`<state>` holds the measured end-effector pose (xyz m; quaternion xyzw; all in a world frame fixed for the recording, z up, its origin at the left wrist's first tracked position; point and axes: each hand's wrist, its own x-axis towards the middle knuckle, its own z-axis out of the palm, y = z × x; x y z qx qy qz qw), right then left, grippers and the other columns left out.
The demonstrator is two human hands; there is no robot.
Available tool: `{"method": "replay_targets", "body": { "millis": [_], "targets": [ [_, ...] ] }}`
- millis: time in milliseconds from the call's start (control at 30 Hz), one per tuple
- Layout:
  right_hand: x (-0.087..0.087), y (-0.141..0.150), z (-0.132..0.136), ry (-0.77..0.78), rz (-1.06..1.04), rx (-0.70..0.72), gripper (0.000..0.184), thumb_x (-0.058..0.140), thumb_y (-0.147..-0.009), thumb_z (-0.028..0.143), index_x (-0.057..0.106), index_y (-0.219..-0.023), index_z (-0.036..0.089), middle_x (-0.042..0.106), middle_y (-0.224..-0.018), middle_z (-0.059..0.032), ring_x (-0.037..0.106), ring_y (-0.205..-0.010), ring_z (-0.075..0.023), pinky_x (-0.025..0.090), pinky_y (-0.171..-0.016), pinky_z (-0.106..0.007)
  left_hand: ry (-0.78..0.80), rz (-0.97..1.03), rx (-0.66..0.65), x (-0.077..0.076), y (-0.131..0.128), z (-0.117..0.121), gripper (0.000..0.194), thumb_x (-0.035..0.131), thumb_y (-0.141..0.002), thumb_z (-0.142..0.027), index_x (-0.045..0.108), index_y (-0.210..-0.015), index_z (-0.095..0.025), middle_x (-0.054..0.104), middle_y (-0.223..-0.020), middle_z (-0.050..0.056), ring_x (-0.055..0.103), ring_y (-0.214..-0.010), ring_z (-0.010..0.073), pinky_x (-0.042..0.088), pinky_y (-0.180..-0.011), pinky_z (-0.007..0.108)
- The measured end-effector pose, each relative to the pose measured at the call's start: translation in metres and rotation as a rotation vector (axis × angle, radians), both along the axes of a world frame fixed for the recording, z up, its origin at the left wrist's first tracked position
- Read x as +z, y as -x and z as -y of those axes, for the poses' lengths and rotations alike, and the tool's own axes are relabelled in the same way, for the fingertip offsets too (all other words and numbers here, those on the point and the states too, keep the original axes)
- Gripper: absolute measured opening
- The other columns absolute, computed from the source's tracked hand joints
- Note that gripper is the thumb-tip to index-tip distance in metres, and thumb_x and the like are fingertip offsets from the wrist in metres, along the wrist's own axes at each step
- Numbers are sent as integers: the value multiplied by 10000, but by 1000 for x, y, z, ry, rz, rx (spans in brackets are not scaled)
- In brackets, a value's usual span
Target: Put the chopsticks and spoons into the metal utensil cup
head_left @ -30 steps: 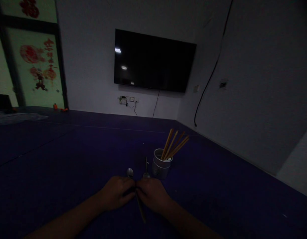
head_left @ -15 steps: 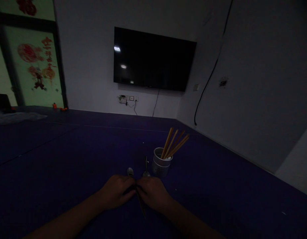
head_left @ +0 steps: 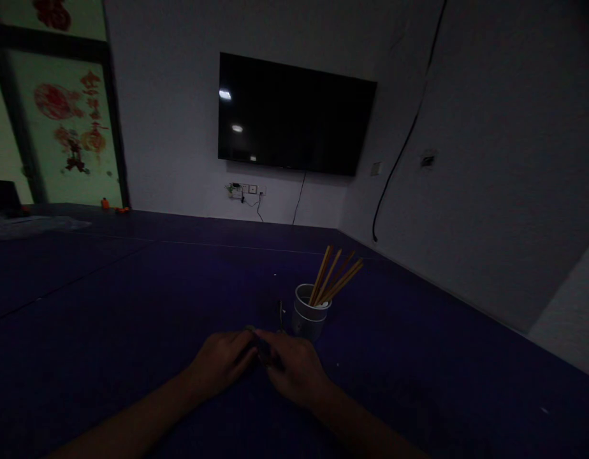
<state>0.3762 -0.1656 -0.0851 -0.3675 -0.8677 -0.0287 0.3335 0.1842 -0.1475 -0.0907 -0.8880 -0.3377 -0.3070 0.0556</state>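
Grey metal gives the cup [head_left: 308,324] its dull shine in a dim room; it stands upright on a wide blue-violet surface [head_left: 180,287], and everything here is placed by it. Several wooden chopsticks [head_left: 326,275] rise from its mouth, leaning to the right, with a small white piece [head_left: 324,304] at their foot.

Nearer to you than the cup and to its left, your two bare hands come together. Your left hand [head_left: 222,358], the farther from the cup, has its fingers and thumb curled in, with little gap between them. Your right hand [head_left: 297,368], just in front of the cup, is curled in the same way. Between them they grip a slim metal utensil [head_left: 250,328], its grey tip showing above your left fingertips. Most of it is hidden, so you cannot tell how tight either hold is.

Just left of the cup, a second utensil [head_left: 280,310] lies with its near end behind your right hand.

Well beyond the cup, a dark television [head_left: 294,115] hangs on the wall; far to the cup's left is a glass door [head_left: 69,127] with red decorations.
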Motion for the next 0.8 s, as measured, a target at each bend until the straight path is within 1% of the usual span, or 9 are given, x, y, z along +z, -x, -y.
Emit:
{"method": "replay_targets", "body": {
  "millis": [167,300,400,467,533,633,667,733,800],
  "targets": [
    [-3,1,4,-142,45,26,306,450,-909,364,576,-1152,228,687,-857,-55,627,-747,-159,455,-682,-272,-44,14,-8,-4,2,-4,230,318,-932,-276,511,-1019,-185,678,-774,39,638,-647,132,469,-572,211],
    [-1,3,5,-207,115,78,280,370,-948,288,611,-1072,218,685,-825,-55,624,-710,-151,449,-631,-268,-63,-22,-32,-7,3,-6,216,343,-914,-251,543,-972,-195,691,-783,43,655,-681,146,488,-591,220],
    [3,1,6,-274,83,94,313,324,-959,232,630,-1008,192,692,-816,-65,630,-703,-142,459,-631,-262,-65,38,1,-6,2,-5,267,339,-919,-285,519,-1102,-209,700,-861,50,663,-725,143,506,-624,224],
    [6,-5,7,-372,2,70,334,312,-959,221,644,-966,190,696,-801,-65,636,-698,-146,464,-621,-263,-64,83,58,-5,2,-4,338,347,-923,-337,458,-1216,-213,699,-878,50,663,-721,142,511,-627,229],
    [11,-15,7,-459,-92,0,379,283,-959,240,658,-914,206,694,-773,-63,639,-705,-160,469,-623,-277,-53,95,103,-3,2,-2,386,353,-920,-374,427,-1261,-210,697,-826,36,657,-672,139,509,-603,229],
    [22,-33,5,-526,-212,-191,482,227,-960,358,652,-776,225,664,-698,-65,619,-673,-179,466,-620,-301,-26,75,120,0,2,-1,379,344,-920,-366,446,-1248,-206,691,-772,21,650,-631,133,511,-598,230],
    [27,-38,4,-568,-282,-281,525,197,-957,393,636,-727,219,643,-656,-67,604,-634,-180,458,-601,-302,-23,67,118,0,2,-1,369,342,-920,-357,457,-1236,-205,693,-778,23,652,-636,134,515,-610,234],
    [37,-47,0,-582,-398,-470,553,174,-954,417,606,-681,205,620,-645,-76,586,-616,-183,442,-586,-300,-27,52,106,0,2,0,351,346,-917,-344,475,-1212,-204,701,-818,33,660,-665,139,525,-650,248],
    [47,-53,-3,-587,-460,-572,540,191,-953,408,597,-672,190,614,-656,-83,583,-625,-186,428,-593,-295,-37,44,87,0,1,1,332,353,-914,-336,488,-1191,-213,707,-887,41,669,-713,145,530,-687,264]
  ]
}}
